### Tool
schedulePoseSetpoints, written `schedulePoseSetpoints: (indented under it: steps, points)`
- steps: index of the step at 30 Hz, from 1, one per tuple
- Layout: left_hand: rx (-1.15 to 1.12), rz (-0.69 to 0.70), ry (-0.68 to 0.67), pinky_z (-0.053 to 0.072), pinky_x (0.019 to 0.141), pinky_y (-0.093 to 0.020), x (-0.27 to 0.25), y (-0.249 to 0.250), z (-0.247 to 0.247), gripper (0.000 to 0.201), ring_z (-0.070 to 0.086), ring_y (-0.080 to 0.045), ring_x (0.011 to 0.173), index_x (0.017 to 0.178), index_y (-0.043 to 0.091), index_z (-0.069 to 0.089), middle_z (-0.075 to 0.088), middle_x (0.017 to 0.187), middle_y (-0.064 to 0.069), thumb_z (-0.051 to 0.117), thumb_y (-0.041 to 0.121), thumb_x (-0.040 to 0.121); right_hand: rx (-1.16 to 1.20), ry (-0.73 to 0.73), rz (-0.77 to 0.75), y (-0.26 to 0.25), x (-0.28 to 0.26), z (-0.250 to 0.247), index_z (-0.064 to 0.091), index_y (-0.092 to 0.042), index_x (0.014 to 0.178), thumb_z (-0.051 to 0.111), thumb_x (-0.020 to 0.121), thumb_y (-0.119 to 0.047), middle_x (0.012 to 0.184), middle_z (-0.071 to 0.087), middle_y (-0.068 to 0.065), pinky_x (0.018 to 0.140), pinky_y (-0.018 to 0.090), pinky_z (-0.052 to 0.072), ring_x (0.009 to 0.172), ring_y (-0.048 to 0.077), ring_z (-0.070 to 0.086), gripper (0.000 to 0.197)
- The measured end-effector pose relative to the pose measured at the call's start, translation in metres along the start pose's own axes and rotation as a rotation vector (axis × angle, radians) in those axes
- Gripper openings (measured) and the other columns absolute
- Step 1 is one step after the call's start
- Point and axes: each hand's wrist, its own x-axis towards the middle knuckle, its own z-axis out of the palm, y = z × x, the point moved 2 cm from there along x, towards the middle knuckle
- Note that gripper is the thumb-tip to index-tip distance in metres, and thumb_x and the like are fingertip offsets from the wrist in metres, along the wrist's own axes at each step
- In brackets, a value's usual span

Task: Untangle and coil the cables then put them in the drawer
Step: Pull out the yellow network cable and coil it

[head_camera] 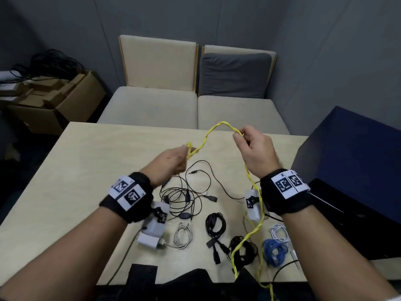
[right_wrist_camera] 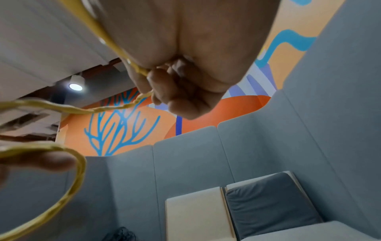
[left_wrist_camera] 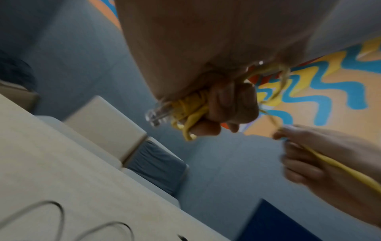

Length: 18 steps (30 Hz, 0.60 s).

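A twisted yellow cable (head_camera: 208,135) arcs between both raised hands above the table. My left hand (head_camera: 173,161) grips a bunched end of the yellow cable (left_wrist_camera: 189,110), fingers curled round it, a clear plug (left_wrist_camera: 156,115) sticking out. My right hand (head_camera: 253,146) pinches the yellow cable (right_wrist_camera: 142,97) farther along; from there it hangs down past the right wrist and off the table's near edge. A tangle of thin black cables (head_camera: 186,192) lies on the table (head_camera: 86,161) below the hands. The dark open drawer (head_camera: 347,218) is at the right.
Coiled cables lie along the near table edge: a white one (head_camera: 183,235), a black one (head_camera: 216,224), a blue one (head_camera: 275,250), another white one (head_camera: 280,232). A dark blue cabinet (head_camera: 355,153) stands right. Sofa seats (head_camera: 191,107) sit behind the table; cardboard boxes (head_camera: 54,96) at the left.
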Motion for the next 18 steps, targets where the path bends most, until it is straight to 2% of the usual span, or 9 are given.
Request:
schedulePoseSetpoints:
  steps: [2, 4, 6, 8, 10, 13, 15, 18]
  points:
    - [-0.065, 0.029, -0.082, 0.025, 0.046, -0.012, -0.006, 0.005, 0.021, 0.043, 0.027, -0.002, 0.047, 0.105, 0.007, 0.058, 0.029, 0.057, 0.009, 0.041, 0.042, 0.088, 0.052, 0.035, -0.003, 0.002, 0.000, 0.001, 0.062, -0.017, 0.084, 0.058, 0.094, -0.033, 0.054, 0.046, -0.006, 0.057, 0.031, 0.035, 0.053, 0.010, 0.043, 0.019]
    - [-0.154, 0.043, -0.060, 0.025, 0.046, -0.014, -0.009, 0.009, 0.037, 0.044, 0.026, -0.006, 0.045, 0.089, 0.006, 0.056, 0.031, 0.053, 0.005, 0.043, 0.047, 0.094, 0.171, 0.053, 0.019, 0.004, 0.001, 0.002, 0.063, -0.018, 0.078, 0.057, 0.090, -0.042, 0.053, 0.046, -0.008, 0.056, 0.035, 0.040, 0.052, 0.016, 0.045, 0.027]
    - [-0.319, 0.023, -0.023, 0.025, 0.046, -0.019, -0.010, 0.016, 0.046, 0.044, 0.023, -0.009, 0.043, 0.076, 0.010, 0.050, 0.028, 0.046, 0.004, 0.037, 0.047, 0.095, 0.403, 0.095, 0.102, 0.007, 0.003, 0.000, 0.063, -0.021, 0.075, 0.049, 0.088, -0.055, 0.051, 0.044, -0.008, 0.054, 0.036, 0.041, 0.048, 0.019, 0.044, 0.039]
    - [-0.467, 0.014, -0.077, 0.029, 0.051, -0.025, -0.010, 0.024, 0.049, 0.041, 0.020, -0.012, 0.040, 0.068, 0.015, 0.049, 0.023, 0.042, 0.007, 0.035, 0.046, 0.092, 0.624, 0.147, 0.203, 0.011, 0.004, -0.001, 0.064, -0.015, 0.079, 0.038, 0.095, -0.054, 0.050, 0.039, -0.003, 0.049, 0.028, 0.038, 0.042, 0.014, 0.040, 0.050]
    - [-0.590, 0.015, -0.164, 0.036, 0.053, -0.025, -0.012, 0.033, 0.049, 0.043, 0.017, -0.012, 0.038, 0.061, 0.021, 0.052, 0.019, 0.042, 0.008, 0.033, 0.047, 0.091, 0.671, 0.204, 0.257, 0.018, 0.004, 0.000, 0.061, -0.010, 0.081, 0.030, 0.102, -0.046, 0.051, 0.037, -0.002, 0.046, 0.023, 0.036, 0.040, 0.012, 0.038, 0.052]
    - [-0.832, 0.023, -0.210, 0.039, 0.047, -0.021, -0.014, 0.050, 0.038, 0.047, 0.010, -0.013, 0.035, 0.057, 0.022, 0.052, 0.010, 0.042, 0.007, 0.033, 0.044, 0.094, 0.616, 0.256, 0.259, 0.024, 0.002, 0.004, 0.060, -0.011, 0.079, 0.031, 0.096, -0.052, 0.051, 0.037, 0.001, 0.046, 0.023, 0.036, 0.041, 0.013, 0.039, 0.053]
    - [-0.962, 0.041, -0.158, 0.036, 0.044, -0.020, -0.012, 0.055, 0.025, 0.045, 0.008, -0.014, 0.034, 0.057, 0.020, 0.050, 0.008, 0.042, 0.007, 0.033, 0.042, 0.092, 0.572, 0.273, 0.257, 0.028, -0.001, 0.005, 0.059, -0.013, 0.077, 0.032, 0.092, -0.054, 0.051, 0.037, 0.000, 0.047, 0.025, 0.037, 0.042, 0.013, 0.039, 0.051]
    - [-1.026, 0.017, 0.051, 0.034, 0.042, -0.020, -0.005, 0.048, 0.005, 0.046, 0.007, -0.012, 0.036, 0.061, 0.018, 0.047, 0.011, 0.040, 0.007, 0.031, 0.041, 0.097, 0.542, 0.273, 0.203, 0.025, -0.005, 0.003, 0.059, -0.016, 0.077, 0.034, 0.091, -0.057, 0.052, 0.037, 0.001, 0.049, 0.028, 0.038, 0.042, 0.013, 0.039, 0.050]
